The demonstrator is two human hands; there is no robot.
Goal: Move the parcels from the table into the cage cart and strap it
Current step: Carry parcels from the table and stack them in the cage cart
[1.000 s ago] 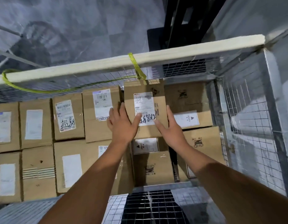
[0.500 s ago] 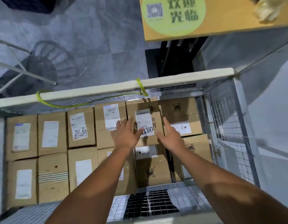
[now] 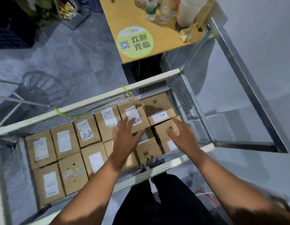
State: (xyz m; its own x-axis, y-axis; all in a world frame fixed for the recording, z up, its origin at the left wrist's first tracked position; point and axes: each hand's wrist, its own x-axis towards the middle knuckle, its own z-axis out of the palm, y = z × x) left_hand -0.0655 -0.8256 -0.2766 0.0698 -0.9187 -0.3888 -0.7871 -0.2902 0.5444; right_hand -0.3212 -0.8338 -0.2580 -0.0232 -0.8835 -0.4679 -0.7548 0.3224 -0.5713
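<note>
Two rows of brown cardboard parcels (image 3: 64, 143) fill the wire cage cart (image 3: 92, 103), most with white labels facing up. The left hand (image 3: 124, 137) and the right hand (image 3: 181, 135) hang over the parcels at the cart's right end, fingers spread, each grip slack and holding nothing. A yellow-green strap (image 3: 127, 93) loops round the far rail. Beyond stands a wooden desk (image 3: 165, 38) bearing a round green sticker (image 3: 135, 42) and bottles (image 3: 150, 10), on a grey tiled floor (image 3: 68, 62).

floor (image 3: 72, 62): grey tiles | round green sticker (image 3: 135, 42) w/ QR code up top | bottles (image 3: 150, 11) clustered behind it | thin metal legs (image 3: 22, 101) far left
</note>
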